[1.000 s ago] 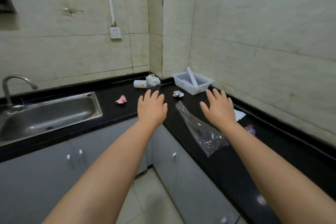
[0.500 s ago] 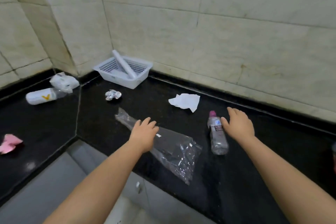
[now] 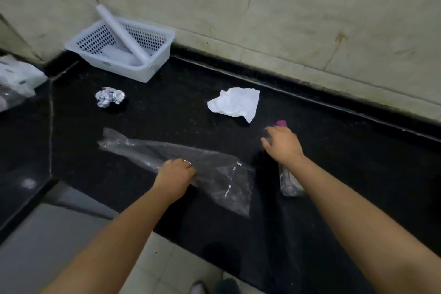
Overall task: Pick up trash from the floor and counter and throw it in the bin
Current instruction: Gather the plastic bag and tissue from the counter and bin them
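Observation:
A clear plastic bag (image 3: 214, 167) lies flat on the black counter (image 3: 167, 124). My left hand (image 3: 175, 174) rests on its near edge with the fingers curled onto the film. A small clear bottle (image 3: 290, 184) with a pink cap lies to the right. My right hand (image 3: 282, 144) covers its upper half, fingers wrapped over it, and the bottle still lies on the counter. A crumpled white tissue (image 3: 235, 104) and a foil ball (image 3: 109, 96) lie farther back. No bin is in view.
A white perforated basket (image 3: 133, 71) holding a white roll (image 3: 119, 31) stands in the corner against the tiled wall. White crumpled packaging (image 3: 19, 76) lies at the far left. Grey cabinet fronts (image 3: 47, 234) and pale floor tiles (image 3: 167, 265) are below the counter edge.
The view turned right and dipped toward the counter. My left hand slid down onto the bag's near edge and curled. My right hand moved left onto the bottle.

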`<state>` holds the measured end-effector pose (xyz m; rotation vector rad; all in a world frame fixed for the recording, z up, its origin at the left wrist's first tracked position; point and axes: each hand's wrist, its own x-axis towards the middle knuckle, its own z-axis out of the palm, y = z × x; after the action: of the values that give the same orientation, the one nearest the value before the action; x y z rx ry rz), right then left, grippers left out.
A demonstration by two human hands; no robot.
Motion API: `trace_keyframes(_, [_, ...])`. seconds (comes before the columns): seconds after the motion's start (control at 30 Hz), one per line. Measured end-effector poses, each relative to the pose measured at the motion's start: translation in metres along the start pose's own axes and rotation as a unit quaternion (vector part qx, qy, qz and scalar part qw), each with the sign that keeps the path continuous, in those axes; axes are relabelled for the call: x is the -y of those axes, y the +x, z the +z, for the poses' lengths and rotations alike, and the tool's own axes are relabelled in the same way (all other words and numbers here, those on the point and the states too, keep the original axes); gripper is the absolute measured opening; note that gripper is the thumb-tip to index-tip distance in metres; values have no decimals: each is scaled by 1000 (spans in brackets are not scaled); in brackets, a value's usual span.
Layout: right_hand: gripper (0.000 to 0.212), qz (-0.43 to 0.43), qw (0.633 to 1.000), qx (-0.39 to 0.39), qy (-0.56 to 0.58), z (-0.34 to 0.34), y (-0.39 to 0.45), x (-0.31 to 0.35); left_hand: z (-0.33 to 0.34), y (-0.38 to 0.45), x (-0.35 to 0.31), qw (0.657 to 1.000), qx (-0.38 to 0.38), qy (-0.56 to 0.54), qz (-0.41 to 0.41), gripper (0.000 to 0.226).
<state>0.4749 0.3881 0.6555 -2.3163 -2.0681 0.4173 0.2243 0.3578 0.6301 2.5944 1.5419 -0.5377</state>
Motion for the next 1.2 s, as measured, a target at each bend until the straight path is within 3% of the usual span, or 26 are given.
trace_keyframes(0.03, [37, -11, 1000, 7, -1, 3, 14, 5, -4, 4, 5, 999, -46, -6, -12, 17])
trace_keyframes(0.13, [38, -32, 999, 3, 3, 14, 52, 23, -9, 13, 24, 991, -111, -38, -63, 40])
trace_keyframes(0.2, [41, -32, 999, -17, 11, 22, 73, 34, -10, 17, 35, 984, -134, -65, -101, 41])
trace_keyframes(0.37, [31, 18, 1000, -15, -8, 36, 106, 41, -19, 16, 49, 963, -175, -128, -160, 17])
trace_keyframes(0.5, [27, 55, 986, -43, 148, 23, 100, 39, -37, 20, 55, 931, -202, -211, -218, 34])
trace_keyframes(0.6, [24, 74, 962, -63, 256, -4, 80, 34, -59, 26, 54, 920, -228, -249, -201, 42])
trace_keyframes(0.77, [29, 130, 905, -154, 373, -71, 2, 12, -115, 33, 25, 921, -232, -302, -80, 48])
trace_keyframes(0.93, [28, 238, 820, -296, 428, -113, -139, -21, -164, 5, -75, 899, -194, -380, 104, 48])
trace_keyframes(1.07, [29, 339, 734, -411, 421, -105, -278, -47, -179, -54, -182, 878, -154, -360, 275, 47])
trace_keyframes(1.2, [30, 458, 609, -491, 422, -79, -436, -67, -175, -142, -286, 838, -100, -328, 424, 43])
